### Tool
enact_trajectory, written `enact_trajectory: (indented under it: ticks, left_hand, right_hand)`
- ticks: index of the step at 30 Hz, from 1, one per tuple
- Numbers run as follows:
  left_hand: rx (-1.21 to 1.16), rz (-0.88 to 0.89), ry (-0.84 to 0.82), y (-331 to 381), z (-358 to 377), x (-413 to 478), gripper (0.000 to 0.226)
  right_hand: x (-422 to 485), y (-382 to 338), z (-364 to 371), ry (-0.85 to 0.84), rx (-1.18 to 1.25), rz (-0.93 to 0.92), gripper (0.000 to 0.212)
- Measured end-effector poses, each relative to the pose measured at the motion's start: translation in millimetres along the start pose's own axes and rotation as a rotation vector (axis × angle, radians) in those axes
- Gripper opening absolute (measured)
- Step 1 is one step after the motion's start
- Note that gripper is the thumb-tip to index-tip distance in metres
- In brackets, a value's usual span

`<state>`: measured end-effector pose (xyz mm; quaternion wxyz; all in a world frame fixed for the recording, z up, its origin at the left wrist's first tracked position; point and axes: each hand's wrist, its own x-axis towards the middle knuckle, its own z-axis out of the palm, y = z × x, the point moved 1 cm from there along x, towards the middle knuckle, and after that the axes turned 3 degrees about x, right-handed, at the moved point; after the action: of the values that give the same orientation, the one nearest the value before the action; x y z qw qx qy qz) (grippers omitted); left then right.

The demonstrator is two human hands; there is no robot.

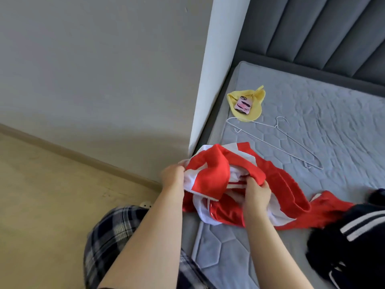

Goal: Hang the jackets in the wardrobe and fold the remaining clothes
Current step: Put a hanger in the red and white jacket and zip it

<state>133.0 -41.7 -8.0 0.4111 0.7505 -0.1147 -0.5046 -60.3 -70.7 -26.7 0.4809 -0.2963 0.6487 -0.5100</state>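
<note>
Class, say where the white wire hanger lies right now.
In the head view, right of centre, the white wire hanger lies flat on the grey mattress, between the yellow cloth beyond it and the red-and-white garment nearer the person.

The red and white jacket (218,174) is thin, smooth cloth with a light sheen, glossiest on the red panels beside the zip. The mattress (312,113) is matt grey quilted cloth, stitched in a hexagon pattern. The hanger (277,147) is thin wire with a smooth white coating. The yellow cloth (255,110) is soft and matt; the phone case (243,104) lying on it is glossy. The headboard (323,28) is matt grey upholstery in padded channels. The black garment (333,243) is matt cloth with white stripes. The wall (93,59) is matt paint; the floor (41,195) is smooth with low sheen.
</note>
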Motion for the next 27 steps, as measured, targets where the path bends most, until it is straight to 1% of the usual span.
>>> enact_trajectory:
  ticks: [1, 2, 3, 4, 5, 6, 7, 8, 9, 10, 11, 12, 13, 14, 15, 16, 17, 19, 22, 23, 24, 25, 26, 27]
  left_hand:
    - [0.066, 0.011, -0.002, 2, 4, 1, 0.032]
    - [0.068, 0.092, 0.003, -2, 6, -2, 0.026]
    - [0.01, 0.146, -0.028, -1, 12, -3, 0.019]
    - [0.063, 0.224, -0.031, 0, 16, -7, 0.02]
    - [0.08, 0.332, -0.058, -3, 22, -12, 0.027]
    - [0.163, 0.432, -0.071, -8, 28, -15, 0.032]
    - [0.244, 0.543, -0.038, -13, 32, -17, 0.034]
    - [0.305, 0.637, 0.06, -13, 35, -20, 0.035]
    - [0.305, 0.711, 0.154, -12, 34, -24, 0.036]
    - [0.271, 0.776, 0.218, -10, 32, -26, 0.034]
    - [0.246, 0.853, 0.247, -6, 29, -30, 0.03]
    - [0.243, 0.927, 0.21, -4, 26, -33, 0.028]
    - [0.279, 0.96, 0.121, -3, 24, -37, 0.031]
    - [0.369, 0.96, 0.033, -3, 22, -39, 0.04]
    - [0.519, 0.939, -0.013, -5, 21, -40, 0.051]
    - [0.658, 0.925, -0.021, -7, 21, -40, 0.055]
    - [0.725, 0.92, 0.001, -8, 19, -40, 0.052]
    - [0.693, 0.892, 0.087, -7, 13, -40, 0.04]
    - [0.544, 0.807, 0.331, -2, 0, -37, 0.027]
    - [0.494, 0.757, 0.367, -2, -3, -35, 0.021]
    - [0.448, 0.701, 0.365, -1, -5, -34, 0.016]
    - [0.403, 0.649, 0.334, 1, -6, -32, 0.013]
    - [0.364, 0.608, 0.282, 3, -6, -31, 0.013]
    - [0.334, 0.587, 0.228, 4, -5, -30, 0.014]
  right_hand:
    - [-3, 4, -6, 0.009, -0.076, -0.053, 0.028]
    - [-6, 5, -11, 0.037, -0.158, -0.136, 0.036]
    - [-9, 2, -15, 0.058, -0.22, -0.238, 0.041]
    - [-10, 0, -18, 0.054, -0.263, -0.332, 0.039]
    - [-13, -4, -20, 0.001, -0.282, -0.388, 0.032]
    - [-14, -6, -19, -0.064, -0.315, -0.415, 0.022]
    - [-17, -11, -18, -0.132, -0.346, -0.406, 0.01]
    - [-18, -14, -16, -0.161, -0.349, -0.404, 0.004]
    - [-18, -16, -16, -0.152, -0.329, -0.409, 0.012]
    - [-18, -17, -16, -0.13, -0.294, -0.42, 0.016]
    - [-19, -19, -16, -0.099, -0.254, -0.432, 0.017]
    - [-21, -21, -16, -0.071, -0.222, -0.45, 0.017]
    - [-23, -24, -15, -0.068, -0.196, -0.466, 0.019]
    - [-25, -27, -12, -0.089, -0.183, -0.482, 0.023]
    - [-27, -31, -8, -0.129, -0.178, -0.488, 0.025]
    - [-29, -35, -2, -0.163, -0.174, -0.491, 0.027]
    - [-31, -38, 3, -0.18, -0.181, -0.496, 0.027]
    - [-36, -44, 12, -0.145, -0.195, -0.519, 0.028]
    - [-39, -51, 12, -0.07, -0.193, -0.549, 0.029]
    - [-39, -53, 9, -0.11, -0.231, -0.557, 0.027]
    - [-38, -56, 6, -0.204, -0.308, -0.548, 0.024]
    - [-37, -58, 4, -0.335, -0.437, -0.535, 0.021]
    - [-37, -59, 2, -0.468, -0.615, -0.517, 0.021]
    - [-36, -57, -1, -0.555, -0.798, -0.508, 0.025]
